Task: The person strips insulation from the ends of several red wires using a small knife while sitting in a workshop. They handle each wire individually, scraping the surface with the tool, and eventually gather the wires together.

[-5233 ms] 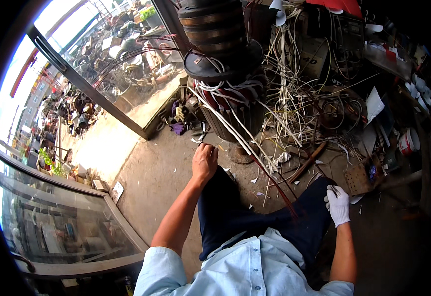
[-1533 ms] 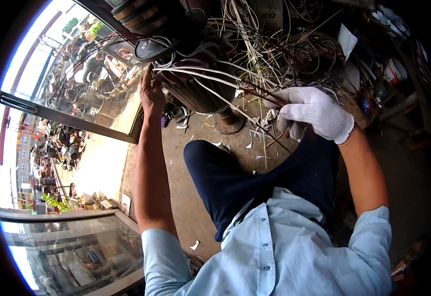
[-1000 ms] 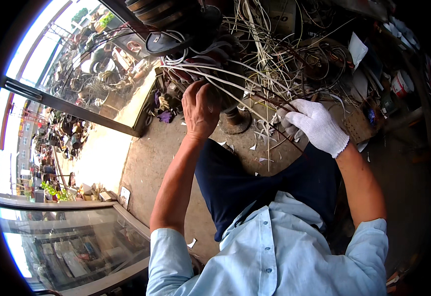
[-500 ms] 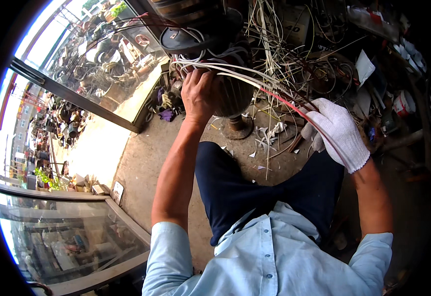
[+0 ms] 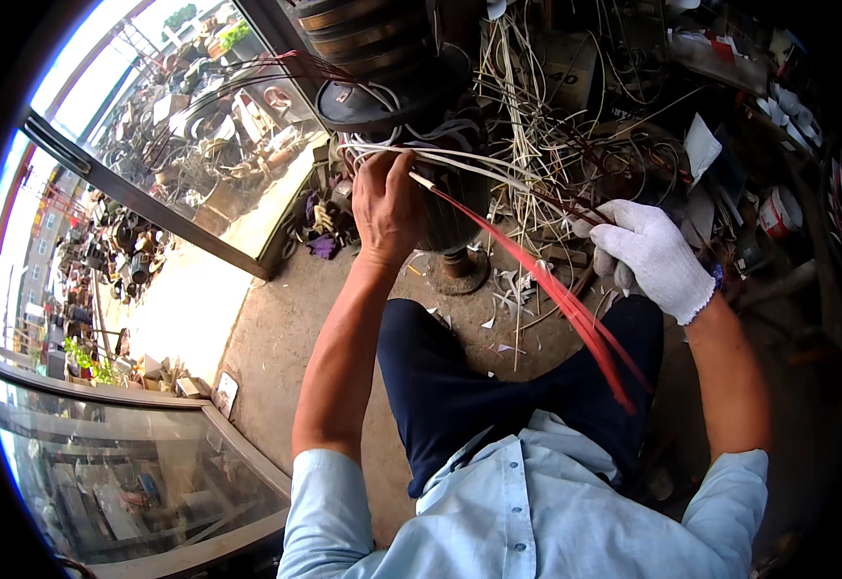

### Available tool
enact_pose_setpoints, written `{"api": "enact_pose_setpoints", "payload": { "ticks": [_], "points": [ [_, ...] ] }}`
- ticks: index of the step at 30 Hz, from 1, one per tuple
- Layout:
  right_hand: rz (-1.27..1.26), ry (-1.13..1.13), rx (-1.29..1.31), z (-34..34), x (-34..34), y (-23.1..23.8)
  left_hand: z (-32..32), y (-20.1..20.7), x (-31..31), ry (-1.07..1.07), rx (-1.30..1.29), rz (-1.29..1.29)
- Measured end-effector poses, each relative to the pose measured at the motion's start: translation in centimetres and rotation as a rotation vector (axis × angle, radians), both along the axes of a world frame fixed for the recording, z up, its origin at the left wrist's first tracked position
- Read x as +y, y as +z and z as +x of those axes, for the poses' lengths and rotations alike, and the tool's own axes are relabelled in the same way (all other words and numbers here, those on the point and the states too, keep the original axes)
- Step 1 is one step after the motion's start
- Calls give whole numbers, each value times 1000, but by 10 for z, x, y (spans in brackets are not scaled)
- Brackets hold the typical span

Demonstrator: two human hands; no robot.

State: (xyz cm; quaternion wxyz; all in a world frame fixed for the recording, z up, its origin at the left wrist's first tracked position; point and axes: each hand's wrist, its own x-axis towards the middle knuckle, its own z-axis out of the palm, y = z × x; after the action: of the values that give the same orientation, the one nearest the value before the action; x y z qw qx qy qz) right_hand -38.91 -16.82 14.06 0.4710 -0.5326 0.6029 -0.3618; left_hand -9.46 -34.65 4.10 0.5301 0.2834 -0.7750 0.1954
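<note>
My bare left hand (image 5: 385, 207) is closed around white-sheathed cables (image 5: 474, 159) in front of a dark machine. From a short white sleeve end beside that hand, a bundle of red wires (image 5: 561, 294) hangs down to the right, blurred by motion. My right hand (image 5: 648, 253), in a white knitted glove, has its fingers curled at the dark brown wire ends (image 5: 580, 207) of another white cable. The exact grip under the glove is partly hidden. Above my left hand, the machine carries a black disc (image 5: 353, 104) and a drum with copper-coloured bands (image 5: 368, 39).
Tangled pale wires (image 5: 527, 116) hang at the back right, beside cartons and scrap. White scraps (image 5: 513, 289) litter the floor around the machine's round foot (image 5: 460, 275). Glass door panels (image 5: 141, 473) stand at the left, and scrap heaps (image 5: 218, 125) lie outside.
The red wires have left my right hand and swung downward. My gloved hand has shifted slightly and now meets the brown wire ends. My left hand stays at the cables.
</note>
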Motion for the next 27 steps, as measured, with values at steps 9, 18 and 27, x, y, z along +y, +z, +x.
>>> {"api": "enact_pose_setpoints", "payload": {
  "ticks": [9,18,27],
  "points": [
    [161,170,-243,22,30,-35,3,-48,71,-39,-118,252],
    [-545,218,427,114,67,-135,-26,-3,144,-695,1045,1340],
    [-1005,-272,908,10,17,-84,16,28,180,-569,1116,1554]
  ]
}}
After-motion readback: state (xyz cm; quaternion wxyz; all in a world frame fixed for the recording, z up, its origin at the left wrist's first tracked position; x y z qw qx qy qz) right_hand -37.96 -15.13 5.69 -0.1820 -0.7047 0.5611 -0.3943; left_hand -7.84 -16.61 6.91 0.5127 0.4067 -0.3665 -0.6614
